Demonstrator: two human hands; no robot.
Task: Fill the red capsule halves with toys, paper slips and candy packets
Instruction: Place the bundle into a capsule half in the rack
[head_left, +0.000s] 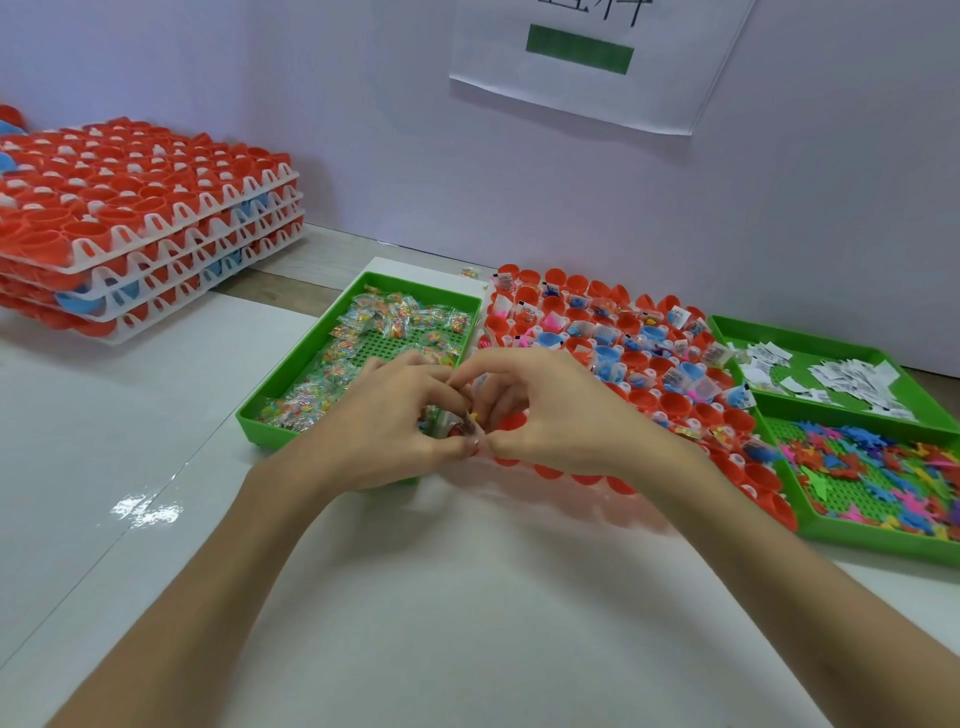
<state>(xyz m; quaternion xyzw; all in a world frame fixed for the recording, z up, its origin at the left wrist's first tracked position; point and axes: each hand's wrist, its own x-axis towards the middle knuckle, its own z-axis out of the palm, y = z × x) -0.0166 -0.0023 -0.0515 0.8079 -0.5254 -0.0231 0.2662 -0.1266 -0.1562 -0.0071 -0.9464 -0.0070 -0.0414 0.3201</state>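
A white rack of red capsule halves (613, 358) lies in the middle of the table; many halves hold toys and paper slips. My left hand (384, 421) and my right hand (540, 410) meet over the rack's near left corner, fingers curled. Between them they pinch clear candy packets (460, 428). A green tray of candy packets (363, 353) sits left of the rack. On the right, one green tray holds paper slips (826, 374) and another holds small coloured toys (883, 473).
A stack of white racks with red and a few blue capsule halves (135, 218) stands at the back left. A wall with a paper sheet (587, 57) closes the back. White table surface (467, 597) lies in front of the trays.
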